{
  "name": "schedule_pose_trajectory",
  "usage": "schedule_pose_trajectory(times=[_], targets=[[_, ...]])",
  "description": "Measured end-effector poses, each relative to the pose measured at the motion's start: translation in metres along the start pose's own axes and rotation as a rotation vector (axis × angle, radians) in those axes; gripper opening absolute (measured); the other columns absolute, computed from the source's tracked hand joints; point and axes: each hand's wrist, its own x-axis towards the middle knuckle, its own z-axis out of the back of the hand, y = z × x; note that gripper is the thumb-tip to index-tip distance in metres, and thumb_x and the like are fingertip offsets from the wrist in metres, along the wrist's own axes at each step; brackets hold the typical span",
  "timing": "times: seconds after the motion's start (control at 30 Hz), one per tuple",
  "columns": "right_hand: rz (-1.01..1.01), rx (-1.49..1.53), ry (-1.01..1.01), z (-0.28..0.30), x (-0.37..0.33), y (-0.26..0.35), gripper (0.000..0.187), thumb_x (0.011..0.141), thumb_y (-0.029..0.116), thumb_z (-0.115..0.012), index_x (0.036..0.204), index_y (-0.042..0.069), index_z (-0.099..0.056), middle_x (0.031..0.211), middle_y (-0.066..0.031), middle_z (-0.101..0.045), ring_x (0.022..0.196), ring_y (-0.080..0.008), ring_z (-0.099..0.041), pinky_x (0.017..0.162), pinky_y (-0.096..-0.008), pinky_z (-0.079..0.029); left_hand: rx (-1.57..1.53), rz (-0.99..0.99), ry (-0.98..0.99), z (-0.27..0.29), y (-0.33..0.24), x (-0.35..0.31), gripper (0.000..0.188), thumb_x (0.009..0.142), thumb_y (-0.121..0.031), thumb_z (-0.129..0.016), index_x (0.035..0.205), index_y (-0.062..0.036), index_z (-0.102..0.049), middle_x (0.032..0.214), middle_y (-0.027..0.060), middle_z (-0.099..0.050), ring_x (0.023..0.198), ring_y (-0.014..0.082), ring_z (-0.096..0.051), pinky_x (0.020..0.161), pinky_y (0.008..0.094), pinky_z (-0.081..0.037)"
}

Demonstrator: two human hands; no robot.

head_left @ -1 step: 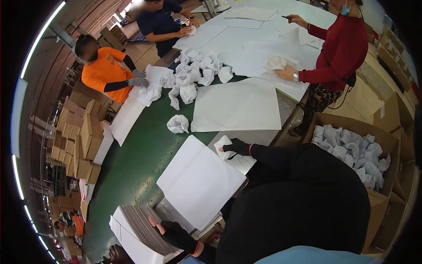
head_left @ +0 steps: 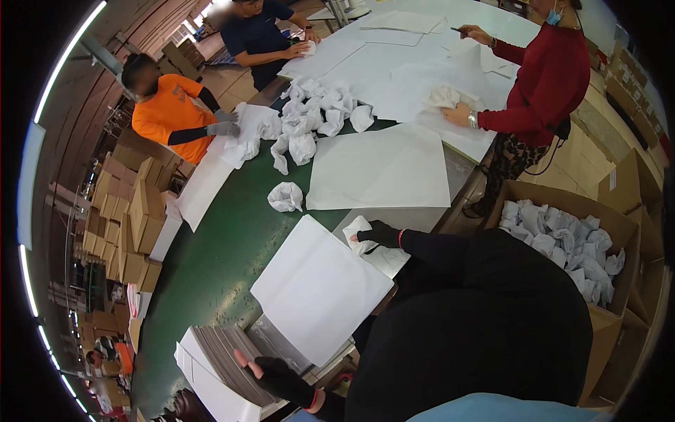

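Observation:
My right hand (head_left: 380,236), in a black fingerless glove, is closed on a white paper-wrapped bundle (head_left: 359,233). It rests at the upper right edge of a stack of white paper sheets (head_left: 320,288). What the wrapping holds is hidden. Lower down, my left hand (head_left: 280,378), gloved the same way, has its bare fingertips stretched out and apart. They hover by or touch a stack of thin grey-edged sheets (head_left: 232,359); which of the two I cannot tell. Nothing shows in that hand. One crumpled white paper bundle (head_left: 285,197) lies alone on the green table (head_left: 204,274).
A heap of white paper bundles (head_left: 309,116) lies farther up the table, beside a large white sheet (head_left: 380,169). A carton (head_left: 562,197) of wrapped bundles stands at my right. Brown boxes (head_left: 148,218) are stacked at left. Three people work around the far tables.
My left hand has shifted slightly down and to the left beside the grey-edged stack. My right hand keeps its hold on the paper-wrapped bundle.

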Motion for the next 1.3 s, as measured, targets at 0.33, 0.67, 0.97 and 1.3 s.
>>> schedule_pose_trajectory(times=[0.33,0.67,0.97,1.3], targets=[[0.001,0.200,0.055,0.003,0.022,-0.028,0.050,0.075,0.042,-0.076,0.107,0.006,-0.064,0.097,-0.0068,-0.066,0.085,-0.0174,-0.065,0.073,-0.0334,-0.054,0.133,-0.562,-0.535,0.015,-0.101,-0.023,0.054,0.098,-0.031,-0.036,0.142,0.0001,-0.034,0.064,-0.0041,-0.033,0.053,0.0071,-0.028,0.048,0.0224,-0.023],[0.451,-0.094,0.975,-0.068,-0.046,0.051,0.046,0.068,0.020,-0.083,0.105,0.001,-0.064,0.093,-0.0060,-0.067,0.086,-0.0122,-0.060,0.080,-0.0292,-0.048,0.227,-0.131,0.602,-0.060,-0.056,-0.066,0.103,0.073,-0.053,-0.069,0.149,-0.0048,-0.019,0.127,0.0164,-0.049,0.102,0.0225,-0.054,0.085,0.0358,-0.044],[0.455,-0.242,0.754,-0.073,-0.113,0.086,0.048,0.063,0.018,-0.083,0.104,0.004,-0.062,0.092,-0.0091,-0.067,0.085,-0.0180,-0.063,0.076,-0.0311,-0.049,0.345,-0.074,0.741,-0.090,-0.043,-0.082,0.063,0.074,-0.007,-0.074,0.132,-0.0024,-0.049,0.097,0.0093,-0.061,0.088,0.0176,-0.059,0.077,0.0309,-0.049],[0.606,-0.108,0.319,0.049,-0.095,0.052,0.043,0.067,0.014,-0.084,0.104,0.003,-0.065,0.092,-0.0076,-0.069,0.083,-0.0146,-0.065,0.077,-0.0316,-0.052,0.541,-0.163,0.899,-0.121,0.044,-0.065,0.059,0.091,-0.018,-0.060,0.143,-0.0046,-0.034,0.134,0.0177,-0.047,0.110,0.0298,-0.054,0.084,0.0362,-0.049]])
